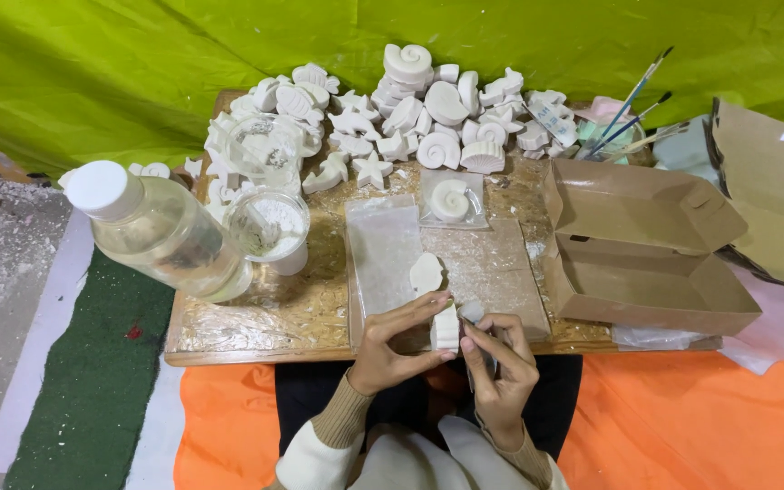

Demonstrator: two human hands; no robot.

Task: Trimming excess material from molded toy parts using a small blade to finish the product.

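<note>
Head view, looking down at a low wooden bench (256, 318) wrapped in clear film. At lower centre of the frame the left hand (390, 349) holds a small white plaster cast (445, 328) upright at the near edge of the bench, its grip clamped on the piece with the fingers along the top and the thumb below. The right hand (499, 363), just right of it, has its grip closed around a small tool (485, 349) whose tip meets the cast; what kind of tool it is cannot be told.

Just above the hands, a second flat white cast (426, 272) lies on a clear plastic sheet (383, 249). Higher up, a spiral shell cast (451, 200) sits in a clear mould tray (428, 216). Across the top centre of the frame a heap of white casts (383, 118), shaped as shells, starfish and sea animals, covers the far side of the bench.

At left, a clear plastic bottle (170, 236) with a white cap lies tilted, touching a clear cup (268, 225) that holds white powder. At right, an open brown cardboard box (646, 245) stands on the bench edge, and above it paintbrushes (632, 113) stand in a container. Green cloth (93, 63) fills the background; orange cloth (682, 426) covers the floor at the bottom of the frame.
</note>
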